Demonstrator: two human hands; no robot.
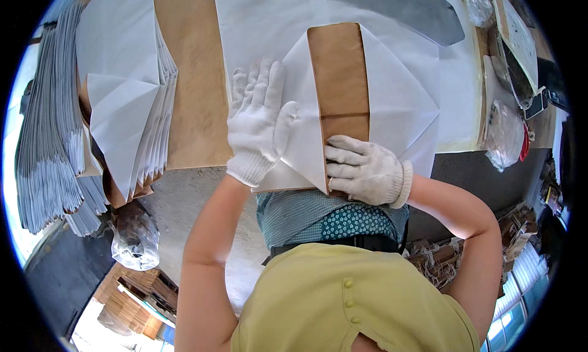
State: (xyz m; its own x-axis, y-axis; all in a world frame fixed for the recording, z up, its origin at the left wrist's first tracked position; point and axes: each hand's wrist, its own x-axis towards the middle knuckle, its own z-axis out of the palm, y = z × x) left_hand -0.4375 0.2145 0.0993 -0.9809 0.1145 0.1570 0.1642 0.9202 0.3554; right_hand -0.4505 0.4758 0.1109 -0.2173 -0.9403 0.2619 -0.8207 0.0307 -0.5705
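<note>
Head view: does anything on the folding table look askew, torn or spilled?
Nothing stands out. The white paper sheet is folded evenly around the brown card; left hand and right hand press it flat, and the folded stack sits neatly.

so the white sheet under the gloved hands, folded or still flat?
Folded. The white sheet has flaps turned in diagonally over a brown card; left hand presses one flap, right hand holds the near edge.

Clear plastic bag (503,134) lay at the table's right edge, red item beside it; another clear bag (135,240) sat below left; a third (479,1) upper right
</note>
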